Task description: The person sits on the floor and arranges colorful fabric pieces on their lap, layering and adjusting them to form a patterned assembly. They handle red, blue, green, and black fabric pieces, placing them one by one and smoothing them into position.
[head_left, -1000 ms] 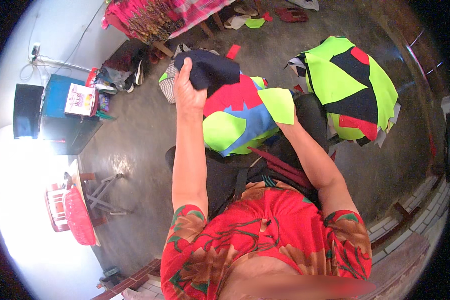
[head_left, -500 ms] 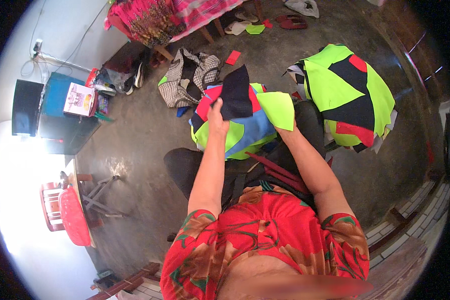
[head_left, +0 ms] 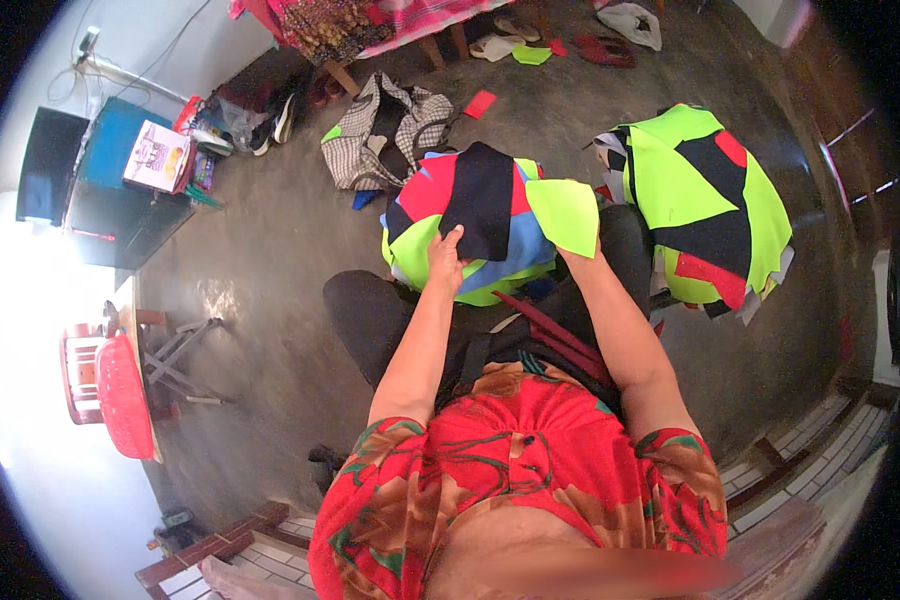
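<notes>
pressing left hand [head_left: 446,262], fingers flat, on dark navy cloth piece [head_left: 480,200] atop lap's multicoloured fabric stack [head_left: 470,240], long axis pointing away; right hand [head_left: 573,250] hidden behind neon green fabric triangle [head_left: 566,215], grip unclear.

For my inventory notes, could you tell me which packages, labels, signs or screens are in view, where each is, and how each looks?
Screen: far left by the wall, flat dark rectangle, unlit.
Printed booklet or package: lying on the blue box beside the screen, rectangular, white and pink.
No signs or other labels can be made out.
</notes>
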### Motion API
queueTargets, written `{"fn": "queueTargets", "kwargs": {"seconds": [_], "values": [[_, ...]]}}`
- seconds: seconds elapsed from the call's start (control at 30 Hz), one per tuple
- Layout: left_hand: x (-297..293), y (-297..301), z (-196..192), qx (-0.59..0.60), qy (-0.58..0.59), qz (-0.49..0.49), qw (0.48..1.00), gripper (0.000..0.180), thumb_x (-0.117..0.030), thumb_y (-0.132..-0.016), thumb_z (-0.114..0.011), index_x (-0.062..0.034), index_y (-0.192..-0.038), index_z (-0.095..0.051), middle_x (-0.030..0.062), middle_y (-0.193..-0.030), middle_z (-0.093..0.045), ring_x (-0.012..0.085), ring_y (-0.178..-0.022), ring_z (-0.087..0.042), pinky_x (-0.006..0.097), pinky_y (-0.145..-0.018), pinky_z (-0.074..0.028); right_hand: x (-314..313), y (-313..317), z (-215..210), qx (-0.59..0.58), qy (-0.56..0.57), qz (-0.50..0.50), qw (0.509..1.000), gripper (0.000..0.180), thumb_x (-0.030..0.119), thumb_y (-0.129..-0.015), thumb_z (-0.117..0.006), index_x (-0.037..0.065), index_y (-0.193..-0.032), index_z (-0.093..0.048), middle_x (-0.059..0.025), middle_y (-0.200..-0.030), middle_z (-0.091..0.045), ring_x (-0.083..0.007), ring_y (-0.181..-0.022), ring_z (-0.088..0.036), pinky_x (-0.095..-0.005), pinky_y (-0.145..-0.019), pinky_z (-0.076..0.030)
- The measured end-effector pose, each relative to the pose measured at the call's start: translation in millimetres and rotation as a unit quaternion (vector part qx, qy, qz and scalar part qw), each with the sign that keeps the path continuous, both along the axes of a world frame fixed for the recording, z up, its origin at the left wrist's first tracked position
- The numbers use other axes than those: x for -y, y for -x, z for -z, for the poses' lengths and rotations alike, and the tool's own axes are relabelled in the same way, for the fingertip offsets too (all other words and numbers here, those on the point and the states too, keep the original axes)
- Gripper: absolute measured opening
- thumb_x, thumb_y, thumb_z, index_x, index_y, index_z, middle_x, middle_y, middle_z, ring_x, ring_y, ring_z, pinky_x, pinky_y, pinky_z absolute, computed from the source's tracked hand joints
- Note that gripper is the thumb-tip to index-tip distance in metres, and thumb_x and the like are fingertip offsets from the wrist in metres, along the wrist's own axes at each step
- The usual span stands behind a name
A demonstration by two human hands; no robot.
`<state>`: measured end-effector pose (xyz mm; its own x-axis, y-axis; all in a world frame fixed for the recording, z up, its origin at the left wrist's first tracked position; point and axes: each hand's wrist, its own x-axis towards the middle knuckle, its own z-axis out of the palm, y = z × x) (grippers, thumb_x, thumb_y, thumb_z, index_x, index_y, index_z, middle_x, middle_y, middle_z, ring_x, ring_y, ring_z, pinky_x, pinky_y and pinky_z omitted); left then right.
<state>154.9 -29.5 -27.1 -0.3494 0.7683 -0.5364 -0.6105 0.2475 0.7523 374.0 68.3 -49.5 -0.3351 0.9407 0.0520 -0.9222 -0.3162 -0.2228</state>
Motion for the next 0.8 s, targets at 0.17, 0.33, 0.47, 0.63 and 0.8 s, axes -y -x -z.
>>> {"fn": "queueTargets", "kwargs": {"seconds": [0.17,0.33,0.47,0.63,0.8], "values": [[-4.0,4.9,-4.8,-0.004,-0.035,-0.008,0.999,0.039,-0.012,-0.076,-0.068,-0.0070,-0.111,-0.052,0.0052,-0.102,-0.060,0.0196,-0.088,-0.060,0.038,-0.072,-0.049,1.8,3.7,-5.1,0.098,-0.036,0.023,0.994,0.017,0.015,-0.088,-0.051,0.003,-0.099,-0.056,-0.0107,-0.100,-0.062,-0.0249,-0.094,-0.061,-0.0369,-0.085,-0.050],[-43.1,14.8,-19.0,-0.255,-0.103,0.045,0.960,0.036,-0.005,-0.071,-0.064,0.0002,-0.106,-0.054,0.0085,-0.097,-0.061,0.0182,-0.084,-0.058,0.032,-0.074,-0.047,-8.2,-0.1,-15.5,0.719,-0.387,0.104,0.568,0.029,0.022,-0.091,-0.042,0.005,-0.113,-0.053,-0.0124,-0.106,-0.059,-0.0284,-0.101,-0.057,-0.0379,-0.090,-0.046],[-98.2,12.4,-80.3,-0.351,-0.144,0.092,0.921,0.032,-0.003,-0.069,-0.063,0.0038,-0.099,-0.056,0.0085,-0.085,-0.061,0.0182,-0.079,-0.057,0.031,-0.072,-0.046,-1.3,0.1,-16.8,0.719,-0.384,0.244,0.525,0.019,0.015,-0.086,-0.050,0.006,-0.101,-0.058,-0.0116,-0.096,-0.060,-0.0272,-0.092,-0.059,-0.0351,-0.080,-0.047],[-163.8,16.0,-135.7,-0.322,-0.196,0.162,0.912,0.025,-0.003,-0.073,-0.064,-0.0019,-0.099,-0.059,0.0049,-0.085,-0.063,0.0154,-0.078,-0.057,0.030,-0.072,-0.046,-1.2,-1.5,-47.8,0.795,-0.391,0.269,0.378,0.011,0.011,-0.078,-0.057,0.008,-0.088,-0.061,-0.0102,-0.085,-0.059,-0.0271,-0.082,-0.058,-0.0361,-0.070,-0.047],[-188.5,4.2,-197.8,-0.197,-0.285,0.236,0.908,0.032,0.001,-0.071,-0.065,-0.0007,-0.103,-0.059,0.0038,-0.091,-0.063,0.0143,-0.082,-0.059,0.027,-0.077,-0.047,-5.1,-3.7,-25.0,0.736,-0.361,0.267,0.506,0.016,0.010,-0.082,-0.056,0.005,-0.098,-0.058,-0.0109,-0.092,-0.060,-0.0255,-0.088,-0.059,-0.0346,-0.076,-0.048]]}}
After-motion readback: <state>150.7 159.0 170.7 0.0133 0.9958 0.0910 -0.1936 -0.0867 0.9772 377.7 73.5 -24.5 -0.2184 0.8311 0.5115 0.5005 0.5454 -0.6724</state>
